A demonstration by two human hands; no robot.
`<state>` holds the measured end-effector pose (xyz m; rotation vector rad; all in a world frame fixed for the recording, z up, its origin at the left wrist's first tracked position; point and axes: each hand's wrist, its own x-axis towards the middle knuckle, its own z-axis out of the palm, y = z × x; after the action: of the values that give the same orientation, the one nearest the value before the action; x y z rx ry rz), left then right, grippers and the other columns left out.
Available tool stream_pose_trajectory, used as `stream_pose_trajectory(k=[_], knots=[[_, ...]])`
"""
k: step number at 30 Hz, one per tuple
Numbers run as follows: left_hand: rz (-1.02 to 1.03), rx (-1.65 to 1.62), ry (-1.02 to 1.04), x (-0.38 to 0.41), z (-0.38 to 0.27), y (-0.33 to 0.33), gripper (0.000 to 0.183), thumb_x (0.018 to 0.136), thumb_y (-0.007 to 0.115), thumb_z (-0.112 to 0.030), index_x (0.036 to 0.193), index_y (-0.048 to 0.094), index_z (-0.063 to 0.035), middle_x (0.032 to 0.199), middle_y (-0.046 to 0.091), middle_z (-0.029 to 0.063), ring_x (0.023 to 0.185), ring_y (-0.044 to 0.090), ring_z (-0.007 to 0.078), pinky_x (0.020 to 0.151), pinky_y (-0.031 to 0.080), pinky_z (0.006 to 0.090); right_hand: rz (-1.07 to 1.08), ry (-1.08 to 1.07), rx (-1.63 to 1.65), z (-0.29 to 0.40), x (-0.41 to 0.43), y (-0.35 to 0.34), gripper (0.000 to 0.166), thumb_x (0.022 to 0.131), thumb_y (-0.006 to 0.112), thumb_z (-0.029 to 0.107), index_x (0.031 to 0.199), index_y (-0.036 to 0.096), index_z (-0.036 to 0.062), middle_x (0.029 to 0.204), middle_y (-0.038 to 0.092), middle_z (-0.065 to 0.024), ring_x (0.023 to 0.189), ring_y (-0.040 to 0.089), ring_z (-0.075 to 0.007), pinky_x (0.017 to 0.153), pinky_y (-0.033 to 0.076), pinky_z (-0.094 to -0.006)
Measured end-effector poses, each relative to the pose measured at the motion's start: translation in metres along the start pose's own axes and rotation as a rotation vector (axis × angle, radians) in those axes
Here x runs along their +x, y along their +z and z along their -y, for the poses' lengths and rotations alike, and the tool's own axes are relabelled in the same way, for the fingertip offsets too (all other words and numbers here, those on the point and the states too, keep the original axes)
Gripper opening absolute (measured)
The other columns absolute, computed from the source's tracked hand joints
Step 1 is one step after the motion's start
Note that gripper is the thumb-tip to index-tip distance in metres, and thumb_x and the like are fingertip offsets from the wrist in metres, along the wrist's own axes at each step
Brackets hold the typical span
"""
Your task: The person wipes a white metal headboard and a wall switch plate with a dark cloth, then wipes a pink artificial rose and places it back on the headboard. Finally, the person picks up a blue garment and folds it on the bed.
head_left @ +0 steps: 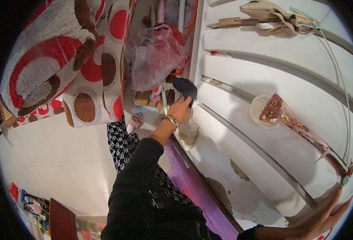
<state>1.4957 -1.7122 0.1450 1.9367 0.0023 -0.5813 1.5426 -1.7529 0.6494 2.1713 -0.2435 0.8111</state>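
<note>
My left hand, with a metal bangle at its wrist, reaches down beside the white slatted panel. Its fingers are closed on a dark, soft-looking item, slightly blurred; I cannot tell exactly what it is. Just beyond it sits a crumpled clear plastic bag with red contents. A cardboard box and small pink items lie close by the hand. At the lower right, my right hand is spread with nothing visible in it, near the panel's edge; whether it touches the panel is unclear.
The slatted panel fills the right side, with a fabric pouch, a patterned cloth bundle and cords on it. A sofa or bed with a red-and-brown circle-patterned cover stands at upper left. A purple sheet runs along the wall's base.
</note>
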Motion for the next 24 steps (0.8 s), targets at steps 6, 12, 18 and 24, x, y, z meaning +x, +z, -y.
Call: stream_pose_trajectory(k=[6,12,18,24], knots=[[0.059,-0.027,0.066,-0.039,0.012,0.028,0.028,0.08,0.049,-0.008,0.107,0.044,-0.0112,0.099,0.051,0.0184,0.093,0.054,0.0372,0.08,0.043,0.0479,-0.01,-0.028,-0.016,0.005,-0.003,-0.002,0.061,0.08,0.06,0.046,0.115,0.052,-0.0042,0.058,0.05,-0.0095,0.051,0.043,-0.0187,0.048,0.035,-0.0348],[0.02,-0.056,0.129,-0.061,0.022,0.039,0.028,0.077,0.05,-0.005,0.104,0.047,-0.0112,0.099,0.05,0.0185,0.089,0.053,0.0382,0.076,0.046,0.0426,0.072,0.039,0.019,-0.002,-0.003,-0.002,0.062,0.081,0.061,0.043,0.12,0.047,-0.0031,0.086,0.061,-0.018,0.075,0.055,-0.0239,0.065,0.044,-0.0353],[0.415,0.177,0.08,-0.093,0.005,0.027,0.049,0.074,0.053,-0.007,0.121,0.044,-0.0157,0.112,0.048,0.02,0.104,0.05,0.0366,0.085,0.045,0.0409,0.066,0.021,0.108,-0.016,-0.001,0.003,0.061,0.081,0.062,0.041,0.12,0.047,-0.0028,0.089,0.06,-0.0184,0.077,0.055,-0.0245,0.068,0.044,-0.0363],[0.128,-0.048,0.042,-0.121,0.01,0.04,0.033,0.075,0.053,-0.009,0.108,0.048,-0.0097,0.095,0.049,0.0168,0.092,0.053,0.0351,0.074,0.048,0.0418,0.043,0.074,0.032,0.003,-0.004,0.002,0.063,0.08,0.059,0.049,0.118,0.051,-0.0009,0.086,0.06,-0.0174,0.075,0.055,-0.0246,0.066,0.044,-0.0367]])
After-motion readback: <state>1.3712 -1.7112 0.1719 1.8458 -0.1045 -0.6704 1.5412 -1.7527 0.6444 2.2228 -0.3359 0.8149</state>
